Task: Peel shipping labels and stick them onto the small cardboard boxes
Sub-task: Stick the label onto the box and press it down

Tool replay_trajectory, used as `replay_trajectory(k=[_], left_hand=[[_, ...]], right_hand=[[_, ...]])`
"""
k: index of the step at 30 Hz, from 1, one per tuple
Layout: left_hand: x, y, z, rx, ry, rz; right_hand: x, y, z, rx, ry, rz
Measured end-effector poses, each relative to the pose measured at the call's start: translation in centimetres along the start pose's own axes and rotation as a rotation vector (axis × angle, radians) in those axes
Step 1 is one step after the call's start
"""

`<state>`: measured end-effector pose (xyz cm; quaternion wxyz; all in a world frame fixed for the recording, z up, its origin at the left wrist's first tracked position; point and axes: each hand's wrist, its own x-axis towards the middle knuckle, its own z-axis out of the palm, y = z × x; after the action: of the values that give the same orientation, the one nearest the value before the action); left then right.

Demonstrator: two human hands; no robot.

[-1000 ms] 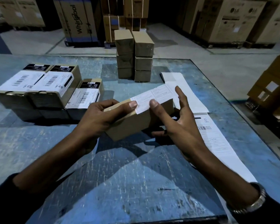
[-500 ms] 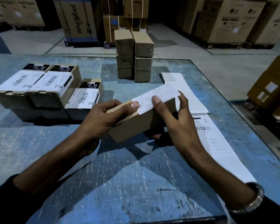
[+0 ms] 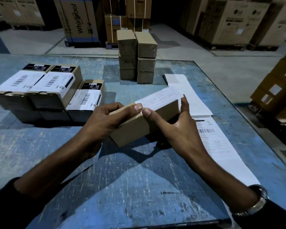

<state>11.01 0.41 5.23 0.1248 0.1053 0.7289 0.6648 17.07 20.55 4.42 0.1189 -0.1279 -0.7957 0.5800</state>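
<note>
On the tabletop we count six plain boxes at 12 o'clock and three visible labelled boxes at 10 o'clock. Our left hand grips one box at centre; our right hand, fingers straight, presses its label, thumb now nearer the left thumb than earlier.

A scuffed blue surface carries labelled boxes stacked at ten o'clock, two columns of plain cardboard boxes at twelve o'clock, and a long white label strip lying flat at three o'clock.
</note>
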Motion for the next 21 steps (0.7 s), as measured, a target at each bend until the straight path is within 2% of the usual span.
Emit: replay_trajectory(k=[4,8,15,21], left_hand=[[0.2,-0.1,-0.3,-0.003,-0.006,-0.016],[0.2,-0.2,-0.4,-0.002,-0.022,-0.045],[-0.1,0.1,0.6,0.049,0.018,0.011],[-0.1,0.0,0.7,0.006,-0.006,-0.028]], right_hand=[[-0.3,0.0,0.1,-0.036,0.036,-0.078],[-0.5,-0.4,0.1,0.061,-0.011,-0.007],[0.0,0.1,0.0,-0.064,0.011,-0.081],[0.2,0.2,0.0,-0.081,0.007,-0.153]])
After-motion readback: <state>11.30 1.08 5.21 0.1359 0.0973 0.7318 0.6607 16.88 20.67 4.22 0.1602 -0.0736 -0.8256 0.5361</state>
